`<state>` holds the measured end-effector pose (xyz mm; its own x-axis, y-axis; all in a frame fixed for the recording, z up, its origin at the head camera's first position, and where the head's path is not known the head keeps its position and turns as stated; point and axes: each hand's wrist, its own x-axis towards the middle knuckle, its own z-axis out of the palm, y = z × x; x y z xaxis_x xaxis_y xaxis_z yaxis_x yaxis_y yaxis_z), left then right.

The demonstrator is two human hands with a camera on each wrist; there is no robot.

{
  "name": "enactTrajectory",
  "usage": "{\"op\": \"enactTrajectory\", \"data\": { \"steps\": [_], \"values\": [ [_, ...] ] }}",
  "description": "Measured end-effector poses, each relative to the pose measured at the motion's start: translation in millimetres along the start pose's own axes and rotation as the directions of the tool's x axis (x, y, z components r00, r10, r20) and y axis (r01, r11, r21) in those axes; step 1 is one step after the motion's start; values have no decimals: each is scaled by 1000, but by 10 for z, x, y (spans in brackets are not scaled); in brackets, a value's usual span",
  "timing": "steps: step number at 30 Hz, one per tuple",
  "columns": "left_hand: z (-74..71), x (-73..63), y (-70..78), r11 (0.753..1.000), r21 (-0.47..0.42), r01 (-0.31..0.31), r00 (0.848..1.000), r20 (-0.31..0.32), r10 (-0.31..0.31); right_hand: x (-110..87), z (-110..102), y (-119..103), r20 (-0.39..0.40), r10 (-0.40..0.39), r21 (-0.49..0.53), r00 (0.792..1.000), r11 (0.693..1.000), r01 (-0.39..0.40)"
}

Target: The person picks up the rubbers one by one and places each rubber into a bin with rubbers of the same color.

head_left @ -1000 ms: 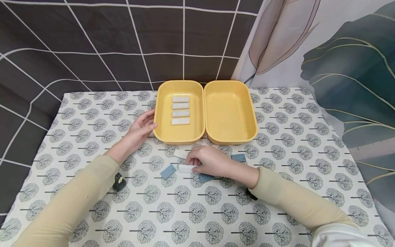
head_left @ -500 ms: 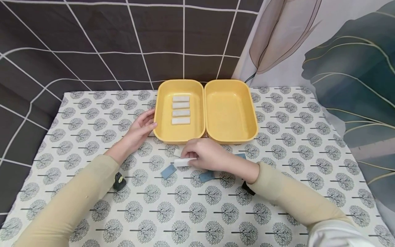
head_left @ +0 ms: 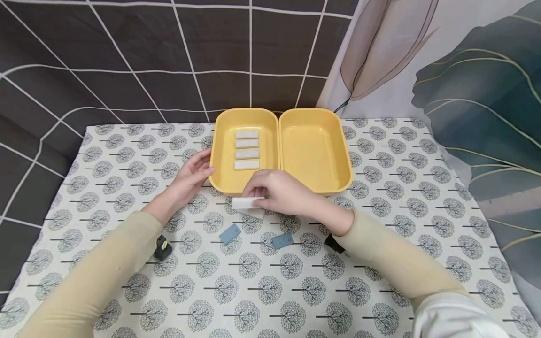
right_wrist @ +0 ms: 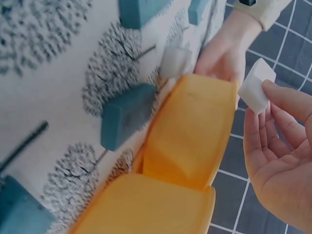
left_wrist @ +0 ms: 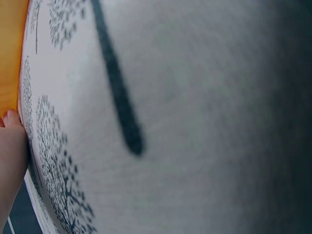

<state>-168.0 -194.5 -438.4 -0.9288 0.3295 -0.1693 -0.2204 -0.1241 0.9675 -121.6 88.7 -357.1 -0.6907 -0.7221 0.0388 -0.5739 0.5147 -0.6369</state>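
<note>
Fingers (right_wrist: 253, 131) and thumb of the right hand (head_left: 281, 190) nearly closed, pinching one white block (head_left: 243, 203); it hangs over the cloth (head_left: 169, 286) by the near edge of the left tray (head_left: 225, 159); second white block (right_wrist: 175, 62) lies on the cloth close by; four white blocks (head_left: 247, 154) lie in a column inside, so work looks partway; blue blocks (head_left: 282, 241) all outside; left hand (head_left: 192, 178) rests relaxed against that tray's outer side; right tray (head_left: 314, 155) alongside; head view shows two blue blocks, right wrist view four, some cut off; left wrist view mostly blurred cloth.
</note>
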Motion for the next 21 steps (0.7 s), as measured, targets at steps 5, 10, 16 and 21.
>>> {"op": "enactTrajectory", "data": {
  "steps": [5, 10, 16, 21],
  "values": [
    [7, -3, 14, 1000, 8, 2, 1000, 2, -2, 88, -87, 16, -24, 8, 0, 1000, 1000, -8],
    [2, -2, 17, 1000, 3, 17, 1000, -5, -17, 172, -162, 30, -39, 10, 0, 999, 1000, -10],
    [3, -2, 13, 1000, 10, 18, 1000, -11, -18, 269, -214, 79, -47, 22, 3, 999, 1000, -22],
    [-3, -1, -2, 1000, 12, 14, 1000, -9, -14, 334, -232, 137, -45, 45, 41, 998, 998, -43]
  ]
}}
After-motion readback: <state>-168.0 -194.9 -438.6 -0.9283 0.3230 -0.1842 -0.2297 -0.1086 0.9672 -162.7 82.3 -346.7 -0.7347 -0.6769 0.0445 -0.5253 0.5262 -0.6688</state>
